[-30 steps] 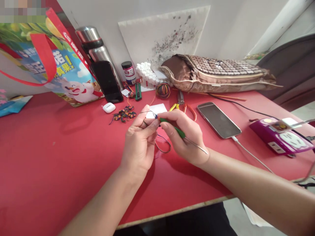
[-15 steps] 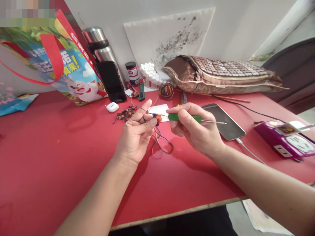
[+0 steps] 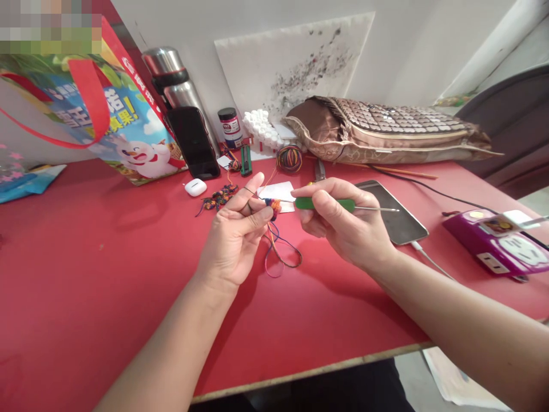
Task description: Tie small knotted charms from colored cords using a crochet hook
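Observation:
Between the thumb and fingers of my left hand point(image 3: 235, 234) is a small piece of multicoloured crochet work point(image 3: 273, 208), with yarn passing over the raised index finger. Loose yarn loops point(image 3: 283, 252) hang below it onto the table. My right hand point(image 3: 343, 217) grips the green handle of a crochet hook point(image 3: 304, 203), whose metal shaft points left to the crochet work; a second thin metal end sticks out to the right. Whether the hook tip sits inside a stitch is too small to tell. Behind the hands lies a multicoloured yarn ball point(image 3: 289, 159).
On the red table point(image 3: 128, 274) lie a finished-looking yarn strip point(image 3: 219, 198), a white earphone case point(image 3: 195, 187), a green cutter point(image 3: 246, 160) and white paper point(image 3: 277, 191). A phone point(image 3: 195, 143) leans on a steel flask point(image 3: 165, 63). At right are a tablet point(image 3: 403, 220) and a purple power strip point(image 3: 493, 240).
My right hand has shifted slightly to the right with the crochet hook, away from the crochet work. My left hand stays almost in place.

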